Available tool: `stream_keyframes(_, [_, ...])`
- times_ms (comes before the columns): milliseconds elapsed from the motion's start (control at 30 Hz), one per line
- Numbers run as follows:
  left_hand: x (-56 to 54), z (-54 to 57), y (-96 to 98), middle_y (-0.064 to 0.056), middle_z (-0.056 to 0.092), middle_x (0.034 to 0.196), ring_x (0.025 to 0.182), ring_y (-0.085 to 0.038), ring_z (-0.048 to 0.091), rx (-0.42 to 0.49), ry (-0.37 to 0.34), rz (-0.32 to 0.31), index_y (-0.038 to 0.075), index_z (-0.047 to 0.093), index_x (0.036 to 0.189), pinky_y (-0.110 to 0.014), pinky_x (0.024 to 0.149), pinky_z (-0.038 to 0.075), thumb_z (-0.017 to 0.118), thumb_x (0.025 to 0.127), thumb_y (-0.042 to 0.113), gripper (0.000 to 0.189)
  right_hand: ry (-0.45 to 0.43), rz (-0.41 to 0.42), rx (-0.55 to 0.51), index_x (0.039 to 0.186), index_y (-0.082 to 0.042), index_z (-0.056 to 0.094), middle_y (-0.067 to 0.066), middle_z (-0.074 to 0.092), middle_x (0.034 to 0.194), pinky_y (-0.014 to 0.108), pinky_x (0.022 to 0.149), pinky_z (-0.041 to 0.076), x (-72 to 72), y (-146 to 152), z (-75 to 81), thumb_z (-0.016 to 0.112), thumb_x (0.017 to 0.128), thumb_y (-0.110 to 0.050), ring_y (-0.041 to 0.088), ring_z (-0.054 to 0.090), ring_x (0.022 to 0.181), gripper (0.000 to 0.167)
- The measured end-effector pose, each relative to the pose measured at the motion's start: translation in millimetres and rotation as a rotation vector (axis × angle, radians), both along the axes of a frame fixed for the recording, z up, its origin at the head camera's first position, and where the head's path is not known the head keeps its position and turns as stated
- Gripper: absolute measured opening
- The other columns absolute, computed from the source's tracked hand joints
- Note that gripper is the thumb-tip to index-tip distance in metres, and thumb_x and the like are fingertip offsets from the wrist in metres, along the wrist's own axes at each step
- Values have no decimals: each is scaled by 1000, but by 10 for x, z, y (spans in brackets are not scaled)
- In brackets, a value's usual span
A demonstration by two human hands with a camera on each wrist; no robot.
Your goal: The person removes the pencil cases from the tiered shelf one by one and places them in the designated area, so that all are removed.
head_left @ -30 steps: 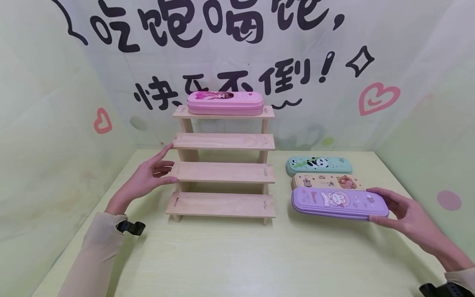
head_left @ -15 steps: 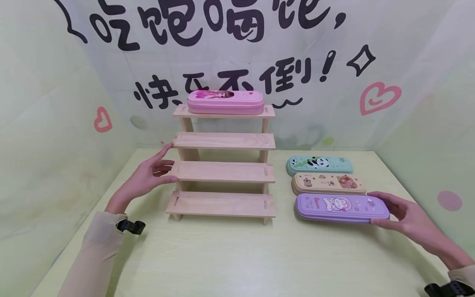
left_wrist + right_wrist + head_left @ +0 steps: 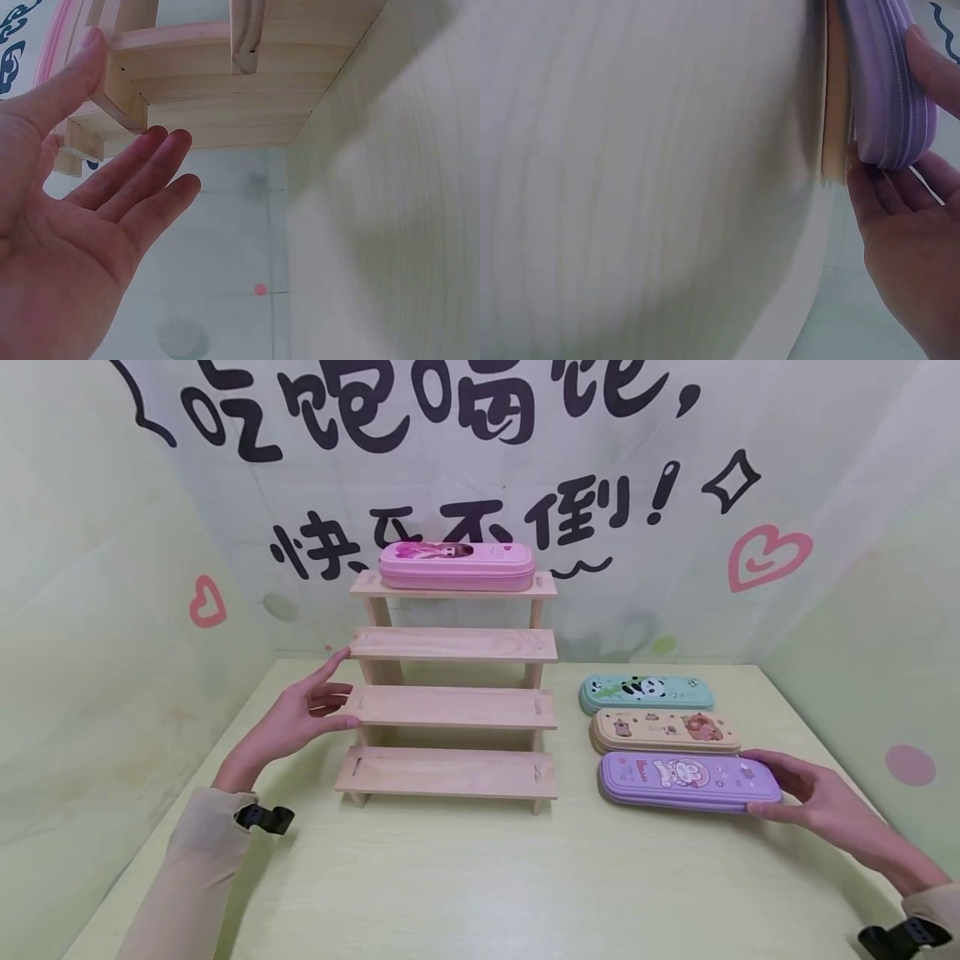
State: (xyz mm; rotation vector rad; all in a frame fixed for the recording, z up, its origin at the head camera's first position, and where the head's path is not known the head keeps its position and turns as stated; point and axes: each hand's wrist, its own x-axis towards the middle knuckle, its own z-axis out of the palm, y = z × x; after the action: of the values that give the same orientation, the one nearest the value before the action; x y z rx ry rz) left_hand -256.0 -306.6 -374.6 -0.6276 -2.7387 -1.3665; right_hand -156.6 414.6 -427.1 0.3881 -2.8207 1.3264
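Bracing the mid-frame rack (image 3: 450,714), I judged, my left hand (image 3: 288,724) spread its fingers. Lower right, my right hand (image 3: 821,802) pinched the purple case (image 3: 686,781) endwise, likely for control.

Matt bare wood with visible grain seen on rack (image 3: 453,706), soft sheen over wood-grain pattern noted on table (image 3: 450,877), smooth, slightly glossy surface seen on purple case (image 3: 690,781), ribbed zip (image 3: 901,97) noted, creased cloth-like finish seen on backdrop (image 3: 825,460)

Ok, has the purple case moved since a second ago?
Yes: in the head view, the purple case sits lower in frame against the beige case, covering less of it.
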Motion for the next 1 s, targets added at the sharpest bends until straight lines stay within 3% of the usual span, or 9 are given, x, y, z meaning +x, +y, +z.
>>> stream_keyframes(267, [14,3,5,-29,57,145,130,-44,60,7,-2,0,45,17,168,-58,109,47,86,91,18,107,-21,15,79,153,2,49,-27,53,132,11,83,51,-84,83,-28,85,90,-10,-15,52,112,74])
stream_keyframes(500, [17,3,8,-29,57,146,130,-43,60,8,6,-5,44,18,168,-57,109,47,86,91,18,107,-35,22,151,153,3,49,13,56,139,13,82,51,-126,103,-49,86,89,-13,-12,53,108,76])
stream_keyframes(600, [18,1,6,-29,57,145,130,-43,61,6,6,-4,44,18,168,-57,109,47,86,91,18,106,-43,25,156,153,4,48,22,55,140,14,82,51,-138,102,-58,86,89,-13,-11,53,107,76])
stream_keyframes(700, [20,-2,2,-29,58,145,129,-44,61,6,2,-1,44,18,168,-57,109,47,86,91,18,106,-37,32,156,152,4,49,19,56,139,13,82,51,-150,106,-67,86,89,-13,-12,53,107,76])
stream_keyframes(900, [18,-1,-2,-29,58,145,129,-44,61,3,1,4,45,18,168,-57,109,48,86,91,19,106,-13,45,157,152,3,50,-11,54,134,12,83,50,-179,128,-80,87,88,-13,-10,55,107,75])
stream_keyframes(1000, [13,-1,-2,-29,58,145,129,-43,61,-1,3,5,46,18,168,-57,109,48,87,91,20,106,-18,47,163,152,3,50,-17,53,132,15,81,53,-189,136,-81,87,89,-13,-6,57,105,75])
